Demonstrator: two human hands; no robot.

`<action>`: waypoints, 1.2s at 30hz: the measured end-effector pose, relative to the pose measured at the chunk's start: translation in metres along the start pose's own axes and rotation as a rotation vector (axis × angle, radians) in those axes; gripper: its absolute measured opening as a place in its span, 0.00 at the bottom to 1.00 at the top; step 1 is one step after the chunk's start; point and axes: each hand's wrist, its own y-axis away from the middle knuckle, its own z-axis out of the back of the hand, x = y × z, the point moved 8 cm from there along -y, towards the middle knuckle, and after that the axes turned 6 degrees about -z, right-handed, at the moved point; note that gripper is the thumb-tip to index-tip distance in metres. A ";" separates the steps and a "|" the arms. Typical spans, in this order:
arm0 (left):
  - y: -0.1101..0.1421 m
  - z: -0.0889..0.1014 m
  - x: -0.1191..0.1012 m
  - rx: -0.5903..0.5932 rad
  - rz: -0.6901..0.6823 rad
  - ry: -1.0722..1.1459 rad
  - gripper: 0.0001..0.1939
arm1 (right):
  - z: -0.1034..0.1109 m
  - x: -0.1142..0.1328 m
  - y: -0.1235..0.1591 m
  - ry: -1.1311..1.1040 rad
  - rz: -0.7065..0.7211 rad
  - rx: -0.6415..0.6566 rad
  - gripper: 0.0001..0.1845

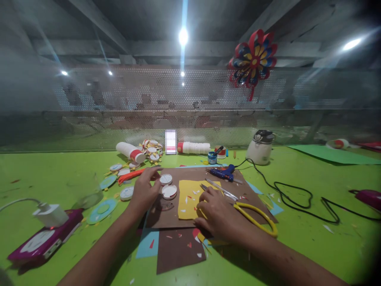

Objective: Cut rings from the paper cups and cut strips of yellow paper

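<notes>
My left hand point(145, 187) is beside two white round paper discs point(169, 192), fingers stretched and apart, with nothing visible in it. My right hand point(216, 210) rests fingers down on a yellow paper sheet point(185, 198), its fingers bent and apart. Scissors with yellow handles point(272, 228) lie partly hidden beneath that hand, blade tips showing beyond the fingers. Under the yellow sheet is a brown board point(157, 220). A clear pen point(222, 190) lies beyond the right hand, and a blue glue gun point(223, 172) sits at the board's far edge.
A magenta power strip point(44, 240) with a white plug stands left. Decorated discs point(102, 210) and white paper-cup stacks point(131, 152) lie beyond. A black cord point(285, 192) crosses the right side near a white-and-black kettle-like container point(260, 147). Paper scraps litter the green table point(300, 254).
</notes>
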 end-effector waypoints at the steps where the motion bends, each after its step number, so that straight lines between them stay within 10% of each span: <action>1: 0.000 -0.001 -0.001 0.009 -0.009 0.006 0.19 | -0.001 0.001 0.000 0.009 0.001 0.011 0.14; 17: 0.002 -0.014 0.006 0.069 -0.023 0.035 0.15 | -0.012 0.008 -0.002 0.029 0.001 0.104 0.11; 36: 0.015 -0.031 -0.023 0.258 -0.057 0.084 0.10 | -0.007 -0.021 -0.002 -0.253 -0.104 -0.232 0.09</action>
